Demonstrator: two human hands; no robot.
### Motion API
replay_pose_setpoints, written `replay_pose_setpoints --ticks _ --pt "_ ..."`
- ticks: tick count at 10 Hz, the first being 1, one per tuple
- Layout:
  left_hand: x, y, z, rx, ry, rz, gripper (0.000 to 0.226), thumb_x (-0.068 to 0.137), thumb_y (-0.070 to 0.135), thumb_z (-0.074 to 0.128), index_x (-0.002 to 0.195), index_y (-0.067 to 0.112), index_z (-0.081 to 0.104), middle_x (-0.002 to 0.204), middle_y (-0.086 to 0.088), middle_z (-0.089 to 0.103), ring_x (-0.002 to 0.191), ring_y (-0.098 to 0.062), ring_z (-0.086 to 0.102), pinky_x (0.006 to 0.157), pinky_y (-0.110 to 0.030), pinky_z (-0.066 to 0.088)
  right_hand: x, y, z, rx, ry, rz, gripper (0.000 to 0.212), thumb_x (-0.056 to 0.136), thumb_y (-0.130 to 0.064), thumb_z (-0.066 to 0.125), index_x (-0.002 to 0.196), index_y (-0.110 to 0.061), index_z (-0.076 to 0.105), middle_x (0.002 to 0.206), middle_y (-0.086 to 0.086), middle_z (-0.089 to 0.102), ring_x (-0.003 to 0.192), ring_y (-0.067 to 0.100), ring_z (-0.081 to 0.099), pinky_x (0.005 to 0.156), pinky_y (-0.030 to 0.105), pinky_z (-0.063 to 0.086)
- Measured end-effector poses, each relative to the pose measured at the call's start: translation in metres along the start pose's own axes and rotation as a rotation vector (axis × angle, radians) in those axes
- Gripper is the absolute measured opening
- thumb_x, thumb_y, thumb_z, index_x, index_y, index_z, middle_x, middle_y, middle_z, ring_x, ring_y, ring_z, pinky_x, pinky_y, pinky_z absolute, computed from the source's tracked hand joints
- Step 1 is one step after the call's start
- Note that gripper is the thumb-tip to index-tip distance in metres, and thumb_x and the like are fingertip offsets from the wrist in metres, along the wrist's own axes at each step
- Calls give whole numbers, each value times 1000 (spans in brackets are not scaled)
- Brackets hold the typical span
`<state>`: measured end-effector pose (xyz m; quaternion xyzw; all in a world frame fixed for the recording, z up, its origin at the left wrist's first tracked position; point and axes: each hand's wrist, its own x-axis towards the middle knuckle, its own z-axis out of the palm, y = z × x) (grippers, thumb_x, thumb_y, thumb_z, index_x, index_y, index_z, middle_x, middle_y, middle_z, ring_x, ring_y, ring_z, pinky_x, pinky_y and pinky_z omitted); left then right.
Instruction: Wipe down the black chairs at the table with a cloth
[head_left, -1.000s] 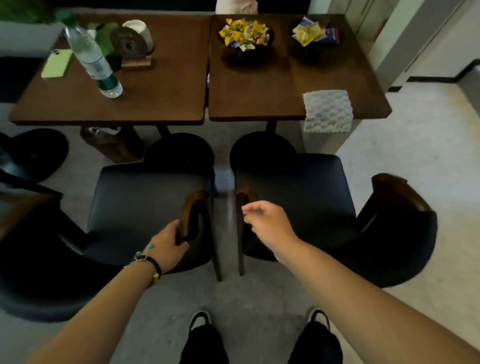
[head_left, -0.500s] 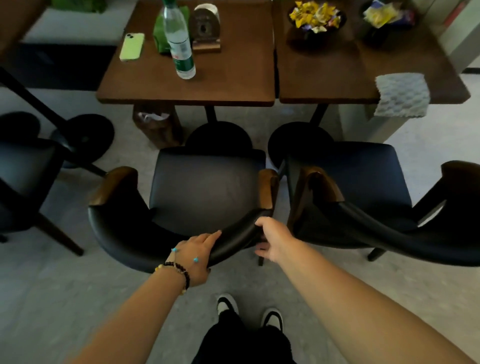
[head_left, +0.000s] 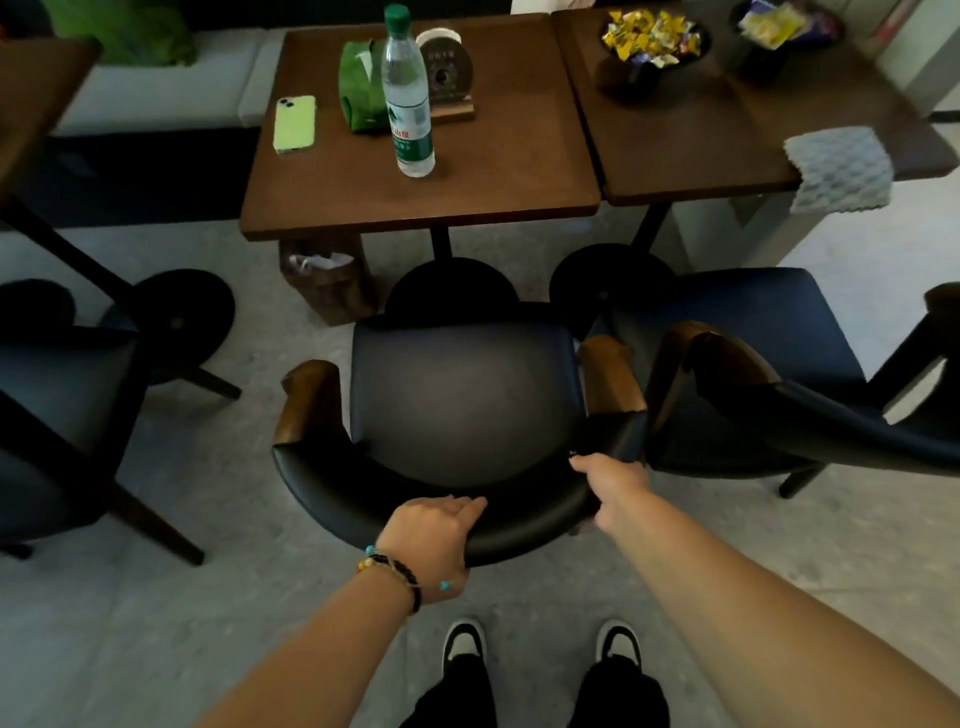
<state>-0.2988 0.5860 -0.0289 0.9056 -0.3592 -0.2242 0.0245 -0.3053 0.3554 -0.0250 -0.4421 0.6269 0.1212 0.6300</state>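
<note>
A black chair (head_left: 457, 395) with wooden arm ends stands in front of me, facing the left table (head_left: 519, 171). My left hand (head_left: 428, 535) grips the middle of its curved backrest. My right hand (head_left: 610, 483) holds the backrest's right end, fingers curled over the rim. A second black chair (head_left: 763, 338) stands close on the right, its arm nearly touching the first. The pale textured cloth (head_left: 836, 169) hangs over the front edge of the right table (head_left: 691, 145), away from both hands.
On the left table stand a water bottle (head_left: 408, 98), a green phone (head_left: 295, 123), a green pouch (head_left: 358, 85) and a round ornament. Two bowls of sweets (head_left: 652, 36) sit on the right table. Another black chair (head_left: 57, 410) is at left, a brown bag (head_left: 327, 275) under the table.
The view has swung left so the left chair is centred. Both hands moved from the chairs' inner arms onto this chair's backrest, and the chair has come back from the table towards me.
</note>
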Motion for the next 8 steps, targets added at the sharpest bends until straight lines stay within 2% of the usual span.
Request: replay_pose_setpoints --ticks 1,4,5,6,7,8 --pt "2 -11 -1 22 14 19 73 81 39 50 150 26 29 147 6 45 137 -16 40 111 -29 32 1 0 8 10 11 -20 89 82 -7 74 153 -18 21 141 16 48 119 42 54 97 62 46" --pt "7 -29 -6 -2 13 23 72 81 41 52 149 28 31 146 8 45 135 -15 41 111 -29 32 -1 -3 22 47 0 -41 78 82 -6 74 146 -15 31 128 18 56 106 39 59 91 58 51" --pt "7 -28 -7 -34 -3 10 75 82 46 56 150 27 30 148 7 44 136 -14 39 113 -27 28 -6 -4 17 0 -45 -39 64 82 -9 75 137 -11 41 115 16 60 98 36 61 82 54 56" --pt "6 -25 -15 -167 -70 -7 92 78 50 66 154 30 17 148 6 42 135 -15 40 111 -25 30 -8 -3 4 -105 -96 -91 42 86 -15 72 122 -9 51 97 11 62 87 30 62 73 47 56" --pt "9 -12 -38 -462 -99 -44 105 78 50 70 154 35 -1 152 6 37 134 -14 42 106 -22 37 -15 -8 -16 -280 -76 -258 48 89 -23 67 132 -14 48 115 6 61 93 23 59 84 43 53" --pt "22 15 -68 -539 -8 -49 102 81 50 66 152 36 -6 156 10 28 137 -13 38 105 -21 34 -23 -18 -48 -463 15 -469 70 91 -32 64 151 -21 29 150 5 41 130 27 47 104 42 41"
